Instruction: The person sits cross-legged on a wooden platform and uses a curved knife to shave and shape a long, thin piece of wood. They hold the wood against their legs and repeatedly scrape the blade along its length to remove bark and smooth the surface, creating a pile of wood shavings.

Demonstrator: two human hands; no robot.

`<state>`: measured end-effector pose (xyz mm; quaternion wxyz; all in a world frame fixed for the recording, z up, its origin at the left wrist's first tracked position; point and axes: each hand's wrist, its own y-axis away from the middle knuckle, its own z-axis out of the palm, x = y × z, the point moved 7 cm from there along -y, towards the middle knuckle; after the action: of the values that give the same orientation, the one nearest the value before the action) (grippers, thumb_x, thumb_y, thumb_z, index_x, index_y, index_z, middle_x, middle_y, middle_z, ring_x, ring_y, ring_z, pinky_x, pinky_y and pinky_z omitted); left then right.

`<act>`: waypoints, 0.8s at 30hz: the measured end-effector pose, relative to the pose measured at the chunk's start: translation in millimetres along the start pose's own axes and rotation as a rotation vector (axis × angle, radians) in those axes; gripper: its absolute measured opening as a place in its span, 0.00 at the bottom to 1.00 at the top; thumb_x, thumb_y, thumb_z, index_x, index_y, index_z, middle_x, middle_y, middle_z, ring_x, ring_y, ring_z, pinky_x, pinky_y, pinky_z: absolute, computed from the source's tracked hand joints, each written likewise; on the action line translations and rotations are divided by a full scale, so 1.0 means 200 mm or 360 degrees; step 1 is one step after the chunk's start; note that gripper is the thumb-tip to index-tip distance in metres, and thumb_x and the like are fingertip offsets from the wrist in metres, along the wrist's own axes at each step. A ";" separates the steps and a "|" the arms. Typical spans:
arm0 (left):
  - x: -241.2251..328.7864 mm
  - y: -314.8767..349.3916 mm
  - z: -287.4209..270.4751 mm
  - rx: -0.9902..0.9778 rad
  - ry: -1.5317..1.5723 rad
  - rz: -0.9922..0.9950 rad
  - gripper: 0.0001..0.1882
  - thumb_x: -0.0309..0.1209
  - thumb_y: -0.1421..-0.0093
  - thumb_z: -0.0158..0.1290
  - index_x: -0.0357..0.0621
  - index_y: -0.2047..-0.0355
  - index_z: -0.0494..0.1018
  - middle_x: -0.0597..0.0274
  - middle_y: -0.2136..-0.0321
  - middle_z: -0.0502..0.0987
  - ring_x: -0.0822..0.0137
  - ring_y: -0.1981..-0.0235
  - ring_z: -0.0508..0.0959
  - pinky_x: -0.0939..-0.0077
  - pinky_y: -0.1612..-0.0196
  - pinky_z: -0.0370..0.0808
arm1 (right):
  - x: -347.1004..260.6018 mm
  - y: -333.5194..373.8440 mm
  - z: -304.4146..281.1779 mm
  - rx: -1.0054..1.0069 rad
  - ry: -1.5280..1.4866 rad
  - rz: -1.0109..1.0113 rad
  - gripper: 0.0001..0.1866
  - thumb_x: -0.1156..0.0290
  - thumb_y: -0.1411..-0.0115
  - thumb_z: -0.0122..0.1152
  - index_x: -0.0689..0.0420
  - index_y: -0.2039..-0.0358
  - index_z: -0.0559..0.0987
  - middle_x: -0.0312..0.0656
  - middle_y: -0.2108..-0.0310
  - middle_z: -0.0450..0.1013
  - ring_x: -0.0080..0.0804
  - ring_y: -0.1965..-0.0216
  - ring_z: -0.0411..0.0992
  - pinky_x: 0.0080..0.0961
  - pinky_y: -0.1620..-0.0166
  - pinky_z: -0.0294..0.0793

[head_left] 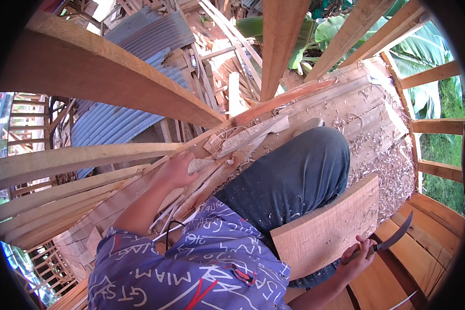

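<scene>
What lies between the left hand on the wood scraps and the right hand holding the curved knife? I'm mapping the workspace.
In the head view, the person's bent knee in dark trousers and a cut wooden board lie between the left hand and right hand.

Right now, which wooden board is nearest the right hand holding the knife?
The short pale wooden board leaning against the knee, just left of the right hand gripping the curved dark-bladed knife; other boards lie farther off.

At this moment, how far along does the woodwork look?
Done: wood shavings cover the planks. In hand: right hand grips a curved knife beside the board leaning on the knee; left hand rests on split wood strips. Left: the board looks uncut.
</scene>
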<state>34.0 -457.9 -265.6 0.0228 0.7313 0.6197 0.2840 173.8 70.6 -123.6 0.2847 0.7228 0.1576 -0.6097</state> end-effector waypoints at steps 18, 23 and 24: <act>-0.60 0.92 -0.09 -0.0364 -0.0479 -0.0205 0.26 0.40 0.54 0.59 0.38 0.59 0.66 0.50 0.60 0.67 0.50 0.53 0.66 0.54 0.49 0.61 | 0.00 0.01 0.11 -0.0104 0.0005 0.0036 0.06 0.71 0.38 0.53 0.57 0.63 0.68 0.42 0.73 0.74 0.15 0.93 0.57 0.13 0.93 0.49; -0.38 0.65 -0.15 0.0043 -0.0461 -0.0011 0.22 0.38 0.50 0.57 0.40 0.58 0.67 0.52 0.60 0.67 0.50 0.54 0.68 0.55 0.49 0.61 | 0.04 0.02 0.10 -0.0154 -0.0039 0.0042 0.05 0.70 0.36 0.52 0.56 0.61 0.68 0.43 0.73 0.75 0.15 0.93 0.57 0.12 0.93 0.50; -0.36 0.55 -0.12 0.0146 -0.0452 -0.0037 0.21 0.38 0.49 0.56 0.41 0.58 0.67 0.52 0.60 0.68 0.50 0.54 0.68 0.56 0.48 0.62 | 0.04 0.02 0.10 -0.0148 -0.0037 0.0039 0.05 0.70 0.36 0.52 0.56 0.61 0.68 0.43 0.73 0.75 0.15 0.93 0.57 0.12 0.93 0.49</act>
<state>117.1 -557.1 -229.8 0.0801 0.7571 0.6311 0.1489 161.6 54.3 -132.6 0.3273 0.7034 0.1738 -0.6065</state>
